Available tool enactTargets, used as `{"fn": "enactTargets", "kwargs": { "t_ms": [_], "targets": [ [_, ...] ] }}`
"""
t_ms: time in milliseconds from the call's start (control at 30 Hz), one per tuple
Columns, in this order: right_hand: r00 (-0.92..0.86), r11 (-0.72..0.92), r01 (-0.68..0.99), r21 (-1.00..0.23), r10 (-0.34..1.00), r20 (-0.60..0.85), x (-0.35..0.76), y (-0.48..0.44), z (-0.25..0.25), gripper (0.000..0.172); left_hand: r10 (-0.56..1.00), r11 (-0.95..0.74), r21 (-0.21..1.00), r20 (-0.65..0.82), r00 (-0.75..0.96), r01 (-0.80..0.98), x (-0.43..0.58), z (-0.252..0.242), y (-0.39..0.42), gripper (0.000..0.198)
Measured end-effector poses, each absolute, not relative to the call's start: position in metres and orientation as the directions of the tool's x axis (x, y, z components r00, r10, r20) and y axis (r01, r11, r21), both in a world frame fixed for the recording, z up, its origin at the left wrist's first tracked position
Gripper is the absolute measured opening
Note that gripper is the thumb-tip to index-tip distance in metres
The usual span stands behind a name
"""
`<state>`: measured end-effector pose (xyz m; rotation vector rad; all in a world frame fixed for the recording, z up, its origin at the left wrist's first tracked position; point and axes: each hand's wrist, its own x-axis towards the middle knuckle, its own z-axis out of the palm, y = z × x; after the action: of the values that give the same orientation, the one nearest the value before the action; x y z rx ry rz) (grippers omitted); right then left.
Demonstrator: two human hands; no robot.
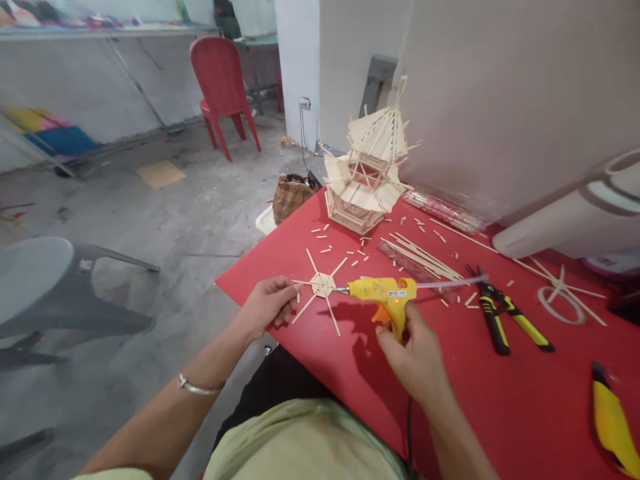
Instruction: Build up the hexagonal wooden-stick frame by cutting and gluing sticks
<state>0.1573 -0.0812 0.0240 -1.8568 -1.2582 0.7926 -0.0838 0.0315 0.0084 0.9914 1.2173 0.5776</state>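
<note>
A spoked wheel of thin wooden sticks (323, 285) lies on the red tabletop, with rings of short pieces closing its centre. My left hand (274, 305) is at the wheel's left side, thumb and finger pinched on a short stick piece (299, 292) beside the left spoke. In my right hand (414, 347) is a yellow hot glue gun (383, 290), gripped by its handle with a finger at the orange trigger. The metal nozzle points left at the wheel's centre; whether it touches is unclear. A clear glue stick (450, 283) sticks out of the gun's back.
Behind the wheel stands a pagoda-like stick model (370, 167). Cut pieces and long sticks (425, 257) lie scattered. Black-and-yellow pliers (500, 313), a glue stick coil (561, 305), and a yellow-handled tool (614, 420) are to the right. The table's left edge (250, 305) is near my left hand.
</note>
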Motion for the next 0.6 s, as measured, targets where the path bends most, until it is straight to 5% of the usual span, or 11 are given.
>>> {"fn": "enactTargets", "kwargs": {
  "t_ms": [100, 300, 600],
  "targets": [
    [0.298, -0.18, 0.635, -0.751, 0.954, 0.023, 0.138, -0.065, 0.03, 0.027, 0.821, 0.478, 0.874, -0.481, 0.307, 0.092, -0.086, 0.006, 0.034, 0.037],
    [0.204, -0.176, 0.974, -0.143, 0.955, 0.214, 0.123, -0.036, 0.021, 0.034, 0.782, 0.494, 0.858, -0.508, 0.36, 0.137, -0.089, -0.001, 0.038, 0.034],
    [0.012, -0.041, 0.994, 0.102, 0.962, 0.272, 0.116, -0.02, 0.031, 0.034, 0.715, 0.545, 0.817, -0.571, 0.403, 0.189, -0.09, -0.005, 0.043, 0.027]
  ]
}}
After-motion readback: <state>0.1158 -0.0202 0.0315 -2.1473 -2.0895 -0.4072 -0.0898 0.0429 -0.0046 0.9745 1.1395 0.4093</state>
